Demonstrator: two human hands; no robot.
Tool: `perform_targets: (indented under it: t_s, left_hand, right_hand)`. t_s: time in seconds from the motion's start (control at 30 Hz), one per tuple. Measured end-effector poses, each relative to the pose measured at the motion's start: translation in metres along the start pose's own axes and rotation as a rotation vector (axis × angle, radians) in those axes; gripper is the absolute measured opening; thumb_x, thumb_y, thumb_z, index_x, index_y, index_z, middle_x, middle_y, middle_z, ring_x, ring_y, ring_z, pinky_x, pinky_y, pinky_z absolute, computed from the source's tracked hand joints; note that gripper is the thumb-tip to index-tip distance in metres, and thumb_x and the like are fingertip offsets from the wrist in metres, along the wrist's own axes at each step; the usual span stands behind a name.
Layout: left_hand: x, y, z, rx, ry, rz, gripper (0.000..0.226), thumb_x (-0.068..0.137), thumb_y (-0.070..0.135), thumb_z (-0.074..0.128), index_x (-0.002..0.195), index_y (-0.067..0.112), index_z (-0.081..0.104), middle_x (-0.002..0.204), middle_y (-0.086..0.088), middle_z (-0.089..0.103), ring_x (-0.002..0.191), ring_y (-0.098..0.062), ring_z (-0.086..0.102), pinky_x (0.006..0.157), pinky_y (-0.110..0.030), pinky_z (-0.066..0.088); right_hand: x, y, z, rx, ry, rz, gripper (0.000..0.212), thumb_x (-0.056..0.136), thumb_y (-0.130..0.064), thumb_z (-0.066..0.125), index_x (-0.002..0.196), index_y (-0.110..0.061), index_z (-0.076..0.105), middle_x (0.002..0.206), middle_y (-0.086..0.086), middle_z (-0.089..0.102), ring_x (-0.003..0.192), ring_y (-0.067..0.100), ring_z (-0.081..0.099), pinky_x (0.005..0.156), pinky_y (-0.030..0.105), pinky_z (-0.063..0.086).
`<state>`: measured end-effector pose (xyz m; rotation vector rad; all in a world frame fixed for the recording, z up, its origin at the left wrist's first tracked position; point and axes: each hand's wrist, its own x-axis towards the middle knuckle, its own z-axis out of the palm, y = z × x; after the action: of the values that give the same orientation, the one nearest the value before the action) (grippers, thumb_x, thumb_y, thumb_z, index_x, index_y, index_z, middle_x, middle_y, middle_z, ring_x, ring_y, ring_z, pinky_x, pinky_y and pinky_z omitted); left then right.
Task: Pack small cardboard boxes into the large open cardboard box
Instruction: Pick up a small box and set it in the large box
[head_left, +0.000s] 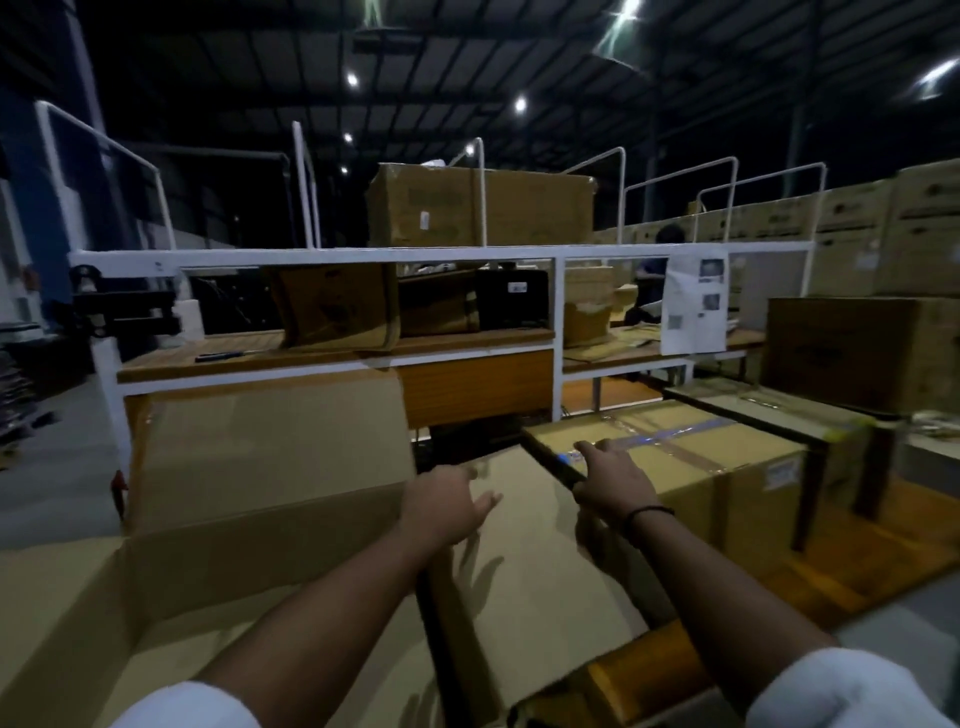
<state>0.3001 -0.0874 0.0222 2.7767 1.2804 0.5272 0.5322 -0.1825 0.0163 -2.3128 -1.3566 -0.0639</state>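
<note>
Head view, dim warehouse light, some motion blur.

- Large open cardboard box (270, 457): lower left, plain matte brown board. The rear flap stands upright and the right flap (530, 561) lies folded outward, flat and smooth, with finger shadows on it. The interior is shadowed; contents cannot be told.
- Taped cardboard box (727, 467): just right of the open box, outside it, on the orange wood-grain bench (883, 545). It is rectangular with crisp edges. Glossy clear tape (670, 436) runs across the closed top seam, and a small pale label (782, 475) is on the side face.
- Left hand (447, 506): over the folded right flap, fingers loose and slightly spread, thumb out, holding nothing. Contact with the flap cannot be told.
- Right hand (615, 475): rests on the near top edge of the taped box, fingers laid fairly straight across the top, not wrapped. There is a thin black wristband (649, 513) on the wrist.
- Behind: a white tubular metal rack (332, 255) with wooden shelves holding creased cartons, and a printed paper sheet (693, 301) hanging from it.
</note>
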Motion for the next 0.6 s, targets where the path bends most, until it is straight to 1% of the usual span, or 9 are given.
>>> perform_targets:
  t_s: [0.1,0.2,0.23,0.3,0.33,0.37,0.4,0.47,0.6]
  left_hand:
    - [0.026,0.064,0.029,-0.124,-0.008,0.029,0.070,0.092,0.072,0.050,0.147,0.029,0.052,0.141,-0.001,0.061,0.129,-0.022,0.055,0.096,-0.039,0.050]
    - [0.050,0.126,0.068,-0.196,-0.069,0.027,0.082,0.085,0.079,0.050,0.151,0.032,0.043,0.150,-0.002,0.052,0.130,-0.025,0.052,0.098,-0.044,0.051]
    - [0.057,0.146,0.081,-0.177,-0.121,0.005,0.090,0.082,0.085,0.047,0.155,0.034,0.035,0.158,-0.005,0.042,0.136,-0.030,0.047,0.103,-0.048,0.048]
    - [0.072,0.177,0.106,-0.137,-0.237,-0.044,0.102,0.078,0.090,0.045,0.161,0.038,0.015,0.170,-0.011,0.009,0.149,-0.045,0.024,0.115,-0.058,0.034]
    - [0.079,0.188,0.114,-0.130,-0.274,-0.060,0.107,0.078,0.090,0.047,0.162,0.039,0.006,0.171,-0.013,-0.005,0.151,-0.050,0.014,0.118,-0.060,0.026]
    - [0.084,0.196,0.120,-0.122,-0.290,-0.074,0.111,0.077,0.089,0.051,0.162,0.038,-0.001,0.170,-0.014,-0.015,0.152,-0.052,0.009,0.120,-0.061,0.023]
    - [0.089,0.202,0.124,-0.098,-0.288,-0.084,0.115,0.076,0.087,0.055,0.162,0.038,-0.004,0.169,-0.015,-0.020,0.151,-0.053,0.010,0.120,-0.061,0.023]
    - [0.094,0.207,0.132,-0.019,-0.257,-0.091,0.119,0.076,0.083,0.062,0.162,0.035,-0.004,0.168,-0.017,-0.018,0.149,-0.053,0.018,0.118,-0.059,0.029]
    - [0.095,0.205,0.142,0.046,-0.188,-0.087,0.118,0.074,0.082,0.064,0.161,0.036,-0.003,0.170,-0.014,-0.013,0.148,-0.047,0.027,0.111,-0.052,0.044]
  right_hand:
    - [0.025,0.062,-0.008,-0.020,-0.003,0.043,0.065,0.088,-0.027,0.069,0.149,-0.028,0.044,0.144,0.007,0.048,0.123,0.026,0.052,0.097,0.043,0.055]
    - [0.050,0.122,-0.017,-0.053,-0.020,0.050,0.060,0.093,-0.037,0.064,0.149,-0.026,0.045,0.147,0.010,0.047,0.128,0.031,0.050,0.103,0.049,0.049]
    - [0.059,0.140,-0.020,-0.056,-0.024,0.055,0.060,0.094,-0.041,0.063,0.149,-0.026,0.045,0.148,0.011,0.046,0.129,0.032,0.049,0.104,0.050,0.047]
    - [0.076,0.175,-0.023,-0.057,-0.016,0.069,0.059,0.095,-0.049,0.058,0.148,-0.026,0.046,0.147,0.010,0.048,0.128,0.032,0.049,0.105,0.051,0.045]
    - [0.084,0.189,-0.024,-0.063,-0.011,0.072,0.058,0.096,-0.053,0.055,0.146,-0.025,0.048,0.144,0.010,0.050,0.126,0.032,0.050,0.104,0.051,0.045]
    - [0.092,0.204,-0.023,-0.074,-0.009,0.070,0.056,0.096,-0.057,0.051,0.142,-0.025,0.052,0.139,0.010,0.053,0.124,0.031,0.052,0.102,0.050,0.045]
    - [0.098,0.217,-0.022,-0.090,-0.007,0.062,0.055,0.096,-0.061,0.046,0.137,-0.024,0.056,0.134,0.009,0.056,0.121,0.030,0.053,0.101,0.049,0.044]
    - [0.104,0.235,-0.017,-0.107,0.014,0.030,0.056,0.097,-0.065,0.038,0.128,-0.024,0.062,0.129,0.006,0.059,0.121,0.027,0.052,0.104,0.048,0.038]
    - [0.105,0.249,-0.007,-0.072,0.100,-0.041,0.062,0.095,-0.065,0.030,0.128,-0.024,0.064,0.131,0.005,0.060,0.128,0.025,0.049,0.109,0.050,0.029]
